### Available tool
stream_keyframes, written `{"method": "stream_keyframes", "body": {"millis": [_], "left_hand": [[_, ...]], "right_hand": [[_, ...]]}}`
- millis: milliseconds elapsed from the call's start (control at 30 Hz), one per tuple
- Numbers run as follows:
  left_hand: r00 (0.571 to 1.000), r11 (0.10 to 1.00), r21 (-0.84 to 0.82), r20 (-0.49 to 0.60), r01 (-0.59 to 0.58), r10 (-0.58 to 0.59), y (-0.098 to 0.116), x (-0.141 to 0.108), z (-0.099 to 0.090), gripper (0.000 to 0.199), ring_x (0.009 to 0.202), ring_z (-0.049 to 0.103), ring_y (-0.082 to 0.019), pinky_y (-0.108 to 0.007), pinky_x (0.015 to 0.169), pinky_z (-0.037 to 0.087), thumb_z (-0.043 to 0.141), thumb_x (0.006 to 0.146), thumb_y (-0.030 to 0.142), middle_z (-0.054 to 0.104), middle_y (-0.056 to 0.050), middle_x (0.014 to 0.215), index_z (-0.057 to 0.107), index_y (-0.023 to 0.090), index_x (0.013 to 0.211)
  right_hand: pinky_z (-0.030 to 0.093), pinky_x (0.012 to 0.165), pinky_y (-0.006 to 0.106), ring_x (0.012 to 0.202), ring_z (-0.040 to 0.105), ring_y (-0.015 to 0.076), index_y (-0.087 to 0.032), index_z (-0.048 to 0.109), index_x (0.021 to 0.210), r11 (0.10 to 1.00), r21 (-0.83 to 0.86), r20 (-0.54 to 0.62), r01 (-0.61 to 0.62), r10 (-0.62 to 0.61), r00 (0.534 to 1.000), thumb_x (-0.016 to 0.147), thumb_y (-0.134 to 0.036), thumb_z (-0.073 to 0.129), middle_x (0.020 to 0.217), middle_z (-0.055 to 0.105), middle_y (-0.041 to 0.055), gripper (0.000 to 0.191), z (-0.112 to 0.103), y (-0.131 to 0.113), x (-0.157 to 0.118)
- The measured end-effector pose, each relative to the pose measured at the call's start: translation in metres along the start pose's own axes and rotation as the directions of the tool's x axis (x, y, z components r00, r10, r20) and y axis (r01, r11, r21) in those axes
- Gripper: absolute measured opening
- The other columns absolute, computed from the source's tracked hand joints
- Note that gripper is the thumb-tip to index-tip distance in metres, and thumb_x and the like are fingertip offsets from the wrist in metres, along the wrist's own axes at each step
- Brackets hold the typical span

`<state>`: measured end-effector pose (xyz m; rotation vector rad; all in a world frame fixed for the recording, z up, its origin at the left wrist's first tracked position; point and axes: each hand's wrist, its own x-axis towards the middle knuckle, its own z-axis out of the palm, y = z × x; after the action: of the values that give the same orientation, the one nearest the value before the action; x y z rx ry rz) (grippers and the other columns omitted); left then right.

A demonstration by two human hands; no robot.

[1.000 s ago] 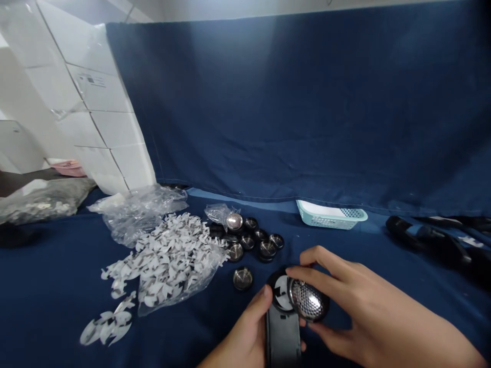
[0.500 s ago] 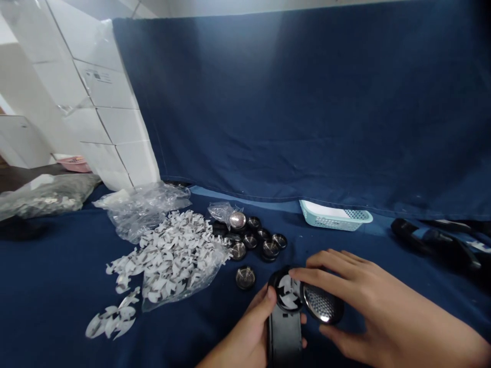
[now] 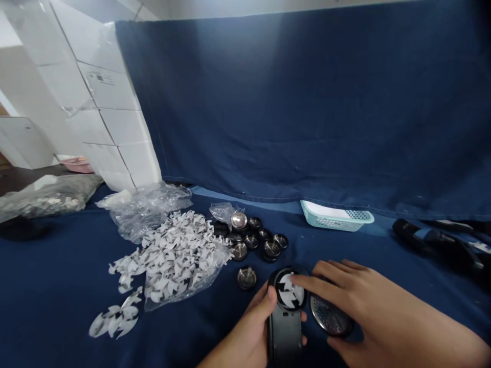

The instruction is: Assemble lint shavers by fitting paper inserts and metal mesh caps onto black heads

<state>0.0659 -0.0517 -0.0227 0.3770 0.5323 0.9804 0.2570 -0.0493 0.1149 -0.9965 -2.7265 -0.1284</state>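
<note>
My left hand [image 3: 255, 324] is closed around the body of a black fabric shaver [image 3: 286, 332], whose round head points away from me. A white leaf-shaped blade [image 3: 288, 291] sits inside that head. With the index finger of my right hand [image 3: 353, 301] I touch the blade's right side. Tucked under the other fingers of the same hand is a round black cap with a metal mesh face [image 3: 330, 316], apart from the head. Part of the cap is hidden by my fingers.
A big pile of loose white blades [image 3: 184, 250] lies left on a plastic bag, with a smaller cluster [image 3: 115, 319] nearer. Several mesh caps [image 3: 246, 277] lie at mid-table. A mint basket [image 3: 337, 221] stands by the blue curtain [image 3: 307, 102]; dark devices [image 3: 433, 245] lie far right.
My right hand has shifted slightly right, carrying the mesh cap away from the shaver head and uncovering more of the blade. The index finger stays on the blade. My left hand holds nearly still.
</note>
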Motion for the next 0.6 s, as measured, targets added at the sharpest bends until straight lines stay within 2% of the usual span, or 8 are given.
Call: {"method": "stream_keyframes", "body": {"millis": [167, 267, 433, 600], "left_hand": [[1.000, 1.000, 0.007, -0.010, 0.004, -0.004, -0.0002, -0.0001, -0.0004, 0.068, 0.078, 0.066, -0.027, -0.043, 0.069, 0.054, 0.076, 0.072, 0.055, 0.068, -0.013, 0.099, 0.054, 0.018, 0.124], [1.000, 1.000, 0.012, -0.008, 0.000, 0.000, -0.0013, 0.0008, -0.0016, 0.069, 0.077, 0.066, -0.026, -0.042, 0.069, 0.054, 0.075, 0.073, 0.056, 0.068, -0.012, 0.096, 0.052, 0.018, 0.126], [0.999, 0.998, 0.057, 0.030, -0.014, 0.013, -0.0022, 0.0013, -0.0025, 0.067, 0.071, 0.066, -0.026, -0.043, 0.068, 0.054, 0.070, 0.077, 0.058, 0.069, -0.012, 0.085, 0.053, 0.017, 0.126], [0.996, 0.999, 0.043, 0.083, -0.029, 0.025, 0.0004, 0.0000, -0.0028, 0.060, 0.077, 0.066, -0.025, -0.041, 0.067, 0.055, 0.076, 0.073, 0.053, 0.068, -0.010, 0.093, 0.058, 0.019, 0.119]], "right_hand": [[0.059, 0.084, 0.048, 0.102, 0.068, 0.0301, -0.028, 0.057, 0.127, 0.998, 0.057, 0.071, -0.032, 0.028, 0.997, 0.066, -0.014, 0.067, 0.118, 0.068, 0.0063, 0.063, 0.0005, 0.0020, -0.0014], [0.058, 0.087, 0.048, 0.104, 0.067, 0.0288, -0.031, 0.057, 0.126, 0.994, 0.087, 0.116, -0.067, 0.056, 0.992, 0.070, -0.016, 0.065, 0.120, 0.067, 0.0046, 0.058, -0.0001, 0.0020, -0.0009], [0.058, 0.087, 0.049, 0.107, 0.066, 0.0305, -0.036, 0.048, 0.136, 0.997, 0.042, 0.094, -0.064, 0.059, 0.994, 0.068, -0.016, 0.066, 0.124, 0.065, 0.0046, 0.074, 0.0003, 0.0020, -0.0035], [0.060, 0.082, 0.046, 0.104, 0.068, 0.0301, -0.040, 0.050, 0.136, 0.998, 0.016, 0.081, -0.068, 0.067, 0.994, 0.068, -0.018, 0.067, 0.124, 0.065, 0.0048, 0.073, -0.0016, 0.0008, -0.0065]]}}
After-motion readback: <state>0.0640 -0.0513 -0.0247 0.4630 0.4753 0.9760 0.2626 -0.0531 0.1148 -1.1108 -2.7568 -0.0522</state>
